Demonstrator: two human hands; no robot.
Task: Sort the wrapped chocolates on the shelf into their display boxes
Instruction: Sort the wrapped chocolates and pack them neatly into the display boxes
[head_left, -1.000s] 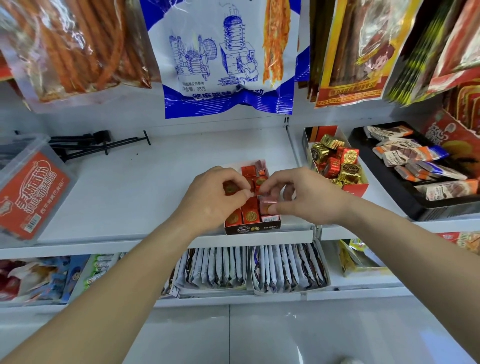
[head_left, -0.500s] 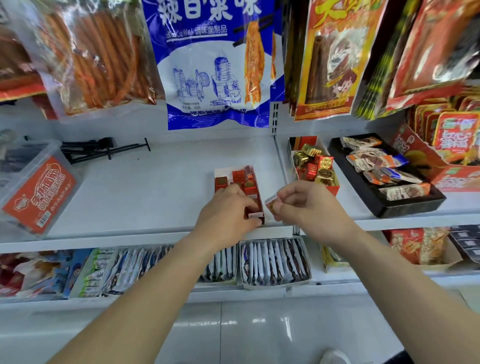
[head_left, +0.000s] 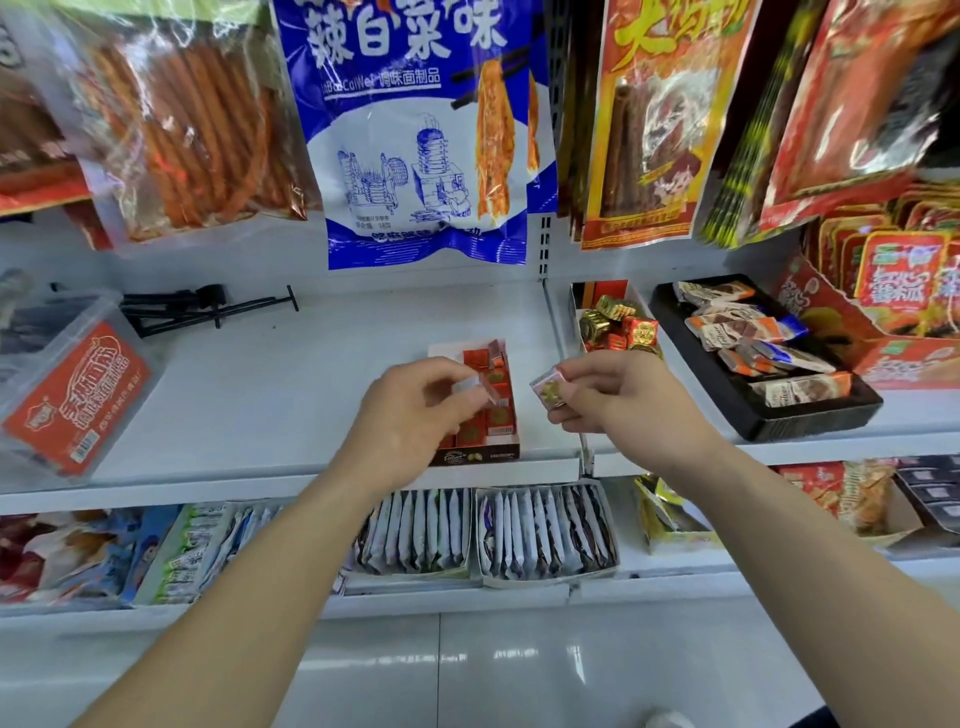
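A small display box (head_left: 480, 454) of red square chocolates stands near the front edge of the white shelf (head_left: 270, 395). My left hand (head_left: 410, 410) hovers over the box and pinches a pale pink wrapped chocolate (head_left: 475, 387). My right hand (head_left: 618, 397), just right of the box, pinches another pink chocolate (head_left: 548, 387) with a gold emblem. A second box (head_left: 613, 325) behind my right hand holds gold and red wrapped chocolates. Parts of the red box are hidden by my left hand.
A black tray (head_left: 810, 415) of wrapped bars sits to the right. A tilted clear tub (head_left: 67, 384) with a red label stands far left, black hooks (head_left: 208, 306) behind it. Snack bags (head_left: 415, 130) hang above. The lower shelf carries sachet boxes (head_left: 545, 535).
Both hands have lifted out of the red box, each with a pink chocolate, and have drawn apart. The view has pulled back and tilted up.
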